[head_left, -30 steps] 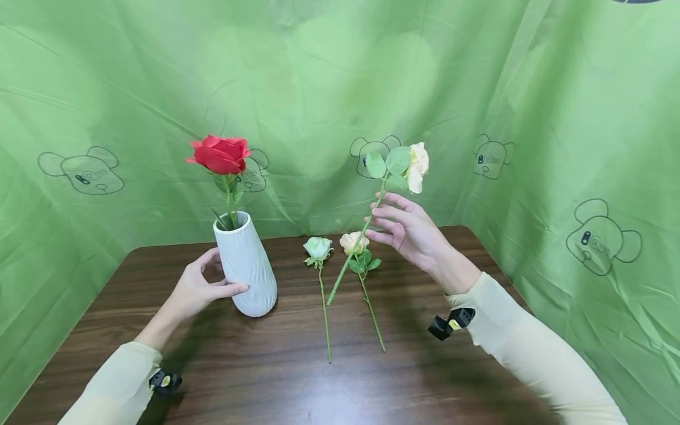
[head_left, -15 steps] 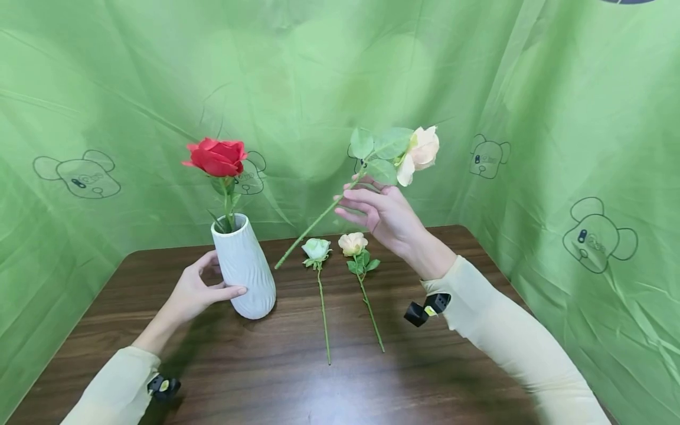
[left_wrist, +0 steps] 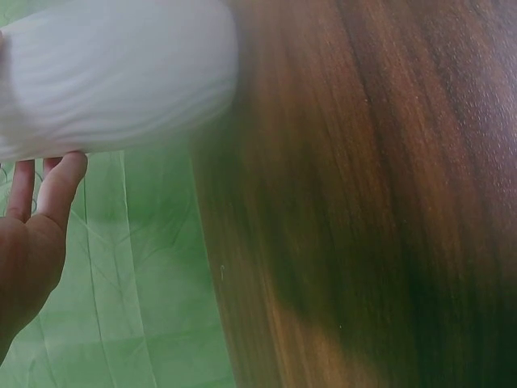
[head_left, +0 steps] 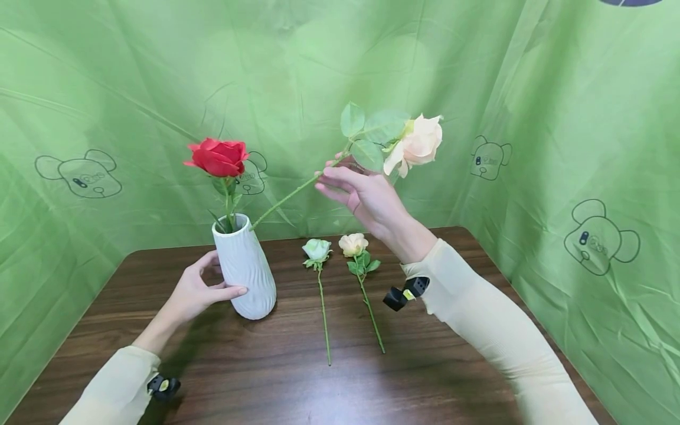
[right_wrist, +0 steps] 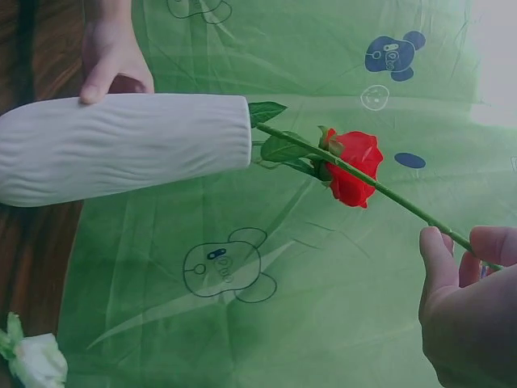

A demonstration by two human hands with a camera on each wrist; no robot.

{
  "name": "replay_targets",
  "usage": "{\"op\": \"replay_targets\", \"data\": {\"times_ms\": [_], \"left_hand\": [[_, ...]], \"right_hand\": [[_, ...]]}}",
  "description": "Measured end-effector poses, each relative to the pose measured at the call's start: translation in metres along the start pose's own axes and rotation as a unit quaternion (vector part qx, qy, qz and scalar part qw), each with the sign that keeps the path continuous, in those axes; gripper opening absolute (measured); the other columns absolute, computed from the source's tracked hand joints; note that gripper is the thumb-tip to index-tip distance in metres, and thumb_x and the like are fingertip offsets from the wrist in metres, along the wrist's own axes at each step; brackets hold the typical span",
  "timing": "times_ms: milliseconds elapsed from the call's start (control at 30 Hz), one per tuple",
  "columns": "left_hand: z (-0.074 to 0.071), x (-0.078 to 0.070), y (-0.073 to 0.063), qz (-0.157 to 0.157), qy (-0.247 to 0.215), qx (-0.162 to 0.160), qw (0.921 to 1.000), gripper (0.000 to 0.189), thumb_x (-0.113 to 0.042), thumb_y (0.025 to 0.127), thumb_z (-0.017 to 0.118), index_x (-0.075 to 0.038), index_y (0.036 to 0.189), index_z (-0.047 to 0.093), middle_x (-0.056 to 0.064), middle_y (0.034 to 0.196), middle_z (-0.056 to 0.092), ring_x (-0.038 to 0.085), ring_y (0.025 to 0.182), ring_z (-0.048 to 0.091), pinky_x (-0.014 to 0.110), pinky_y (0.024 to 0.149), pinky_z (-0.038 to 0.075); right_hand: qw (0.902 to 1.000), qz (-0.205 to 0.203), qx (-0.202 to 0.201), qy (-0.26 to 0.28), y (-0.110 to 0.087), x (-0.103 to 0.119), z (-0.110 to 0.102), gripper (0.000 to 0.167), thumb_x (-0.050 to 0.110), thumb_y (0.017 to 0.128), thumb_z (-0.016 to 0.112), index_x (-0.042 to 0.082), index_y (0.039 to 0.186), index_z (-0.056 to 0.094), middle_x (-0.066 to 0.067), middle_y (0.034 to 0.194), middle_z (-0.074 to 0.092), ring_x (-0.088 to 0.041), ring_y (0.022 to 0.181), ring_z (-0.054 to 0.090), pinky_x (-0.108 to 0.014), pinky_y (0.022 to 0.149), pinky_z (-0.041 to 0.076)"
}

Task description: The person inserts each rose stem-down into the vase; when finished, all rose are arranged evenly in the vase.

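Observation:
A white ribbed vase (head_left: 245, 268) stands on the table's left half, holding a red rose (head_left: 218, 158). My left hand (head_left: 191, 289) grips the vase low on its left side, thumb across the front. In my right hand (head_left: 369, 200), thumb and fingers pinch the green stem of a pale peach rose (head_left: 419, 144). That rose slants, bloom up to the right, and its lower stem end is at the vase's rim. The right wrist view shows this stem (right_wrist: 396, 200) crossing in front of the red bloom; whether its tip touches the rim I cannot tell.
A pale green-white rose (head_left: 317, 249) and a second peach rose (head_left: 353, 244) lie on the brown wooden table (head_left: 287, 378), blooms away from me and stems towards me. Green cloth (head_left: 319, 106) with printed bear heads hangs behind and along both sides.
My right hand has moved left and upward with the peach rose, tilting it flatter and bringing its stem end from above the lying roses to the vase mouth. My left hand stays on the vase.

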State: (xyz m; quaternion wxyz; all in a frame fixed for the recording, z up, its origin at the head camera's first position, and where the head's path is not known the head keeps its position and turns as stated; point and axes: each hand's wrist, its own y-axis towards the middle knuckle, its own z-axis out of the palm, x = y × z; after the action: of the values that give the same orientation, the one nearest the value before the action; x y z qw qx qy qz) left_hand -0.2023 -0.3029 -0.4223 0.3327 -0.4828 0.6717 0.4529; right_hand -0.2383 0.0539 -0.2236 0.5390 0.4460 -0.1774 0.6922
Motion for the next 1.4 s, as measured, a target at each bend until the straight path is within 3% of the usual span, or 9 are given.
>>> {"op": "replay_targets", "data": {"times_ms": [267, 600, 767, 967, 1400], "left_hand": [[-0.003, 0.002, -0.006, -0.004, 0.003, -0.008, 1.0, 0.075, -0.01, 0.075, 0.092, -0.007, 0.139, 0.054, 0.01, 0.118, 0.063, 0.024, 0.108, 0.061, 0.028, 0.09, 0.06], [-0.006, 0.001, -0.012, -0.006, 0.0, -0.018, 0.9998, 0.075, -0.009, 0.074, 0.092, -0.008, 0.139, 0.055, 0.011, 0.119, 0.062, 0.026, 0.109, 0.06, 0.028, 0.09, 0.06], [0.003, 0.002, -0.003, -0.007, -0.013, -0.008, 0.9999, 0.076, -0.01, 0.074, 0.093, -0.008, 0.14, 0.054, 0.012, 0.121, 0.061, 0.03, 0.11, 0.059, 0.028, 0.091, 0.06], [0.013, 0.004, 0.007, -0.005, -0.03, 0.004, 0.9995, 0.076, -0.01, 0.074, 0.093, -0.009, 0.139, 0.054, 0.013, 0.122, 0.061, 0.03, 0.111, 0.059, 0.031, 0.092, 0.06], [0.006, 0.001, 0.003, -0.005, -0.017, 0.0, 0.9998, 0.077, -0.01, 0.073, 0.093, -0.008, 0.14, 0.054, 0.013, 0.122, 0.061, 0.033, 0.111, 0.059, 0.031, 0.091, 0.06]], "right_hand": [[1.0, -0.001, 0.002, 0.001, 0.014, -0.008, 0.017, 0.012, -0.008, 0.093, 0.067, 0.002, 0.099, 0.067, -0.013, 0.1, 0.067, -0.026, 0.093, 0.07, -0.043, 0.101, 0.056], [0.9998, 0.019, 0.006, 0.008, 0.021, -0.024, 0.023, 0.013, -0.006, 0.092, 0.069, 0.005, 0.099, 0.069, -0.011, 0.103, 0.067, -0.025, 0.096, 0.069, -0.041, 0.101, 0.056], [0.9993, 0.002, 0.023, -0.029, 0.014, -0.023, 0.016, 0.013, -0.004, 0.093, 0.068, 0.004, 0.104, 0.065, -0.009, 0.103, 0.066, -0.028, 0.103, 0.067, -0.041, 0.104, 0.053], [0.9967, -0.041, 0.04, -0.058, 0.017, -0.027, 0.009, 0.018, -0.007, 0.092, 0.069, 0.003, 0.107, 0.064, -0.013, 0.103, 0.066, -0.028, 0.098, 0.067, -0.047, 0.102, 0.055], [0.9955, -0.054, 0.033, -0.07, 0.028, -0.044, 0.016, 0.02, 0.0, 0.092, 0.072, 0.006, 0.111, 0.066, -0.014, 0.103, 0.068, -0.038, 0.102, 0.068, -0.054, 0.099, 0.055]]}}
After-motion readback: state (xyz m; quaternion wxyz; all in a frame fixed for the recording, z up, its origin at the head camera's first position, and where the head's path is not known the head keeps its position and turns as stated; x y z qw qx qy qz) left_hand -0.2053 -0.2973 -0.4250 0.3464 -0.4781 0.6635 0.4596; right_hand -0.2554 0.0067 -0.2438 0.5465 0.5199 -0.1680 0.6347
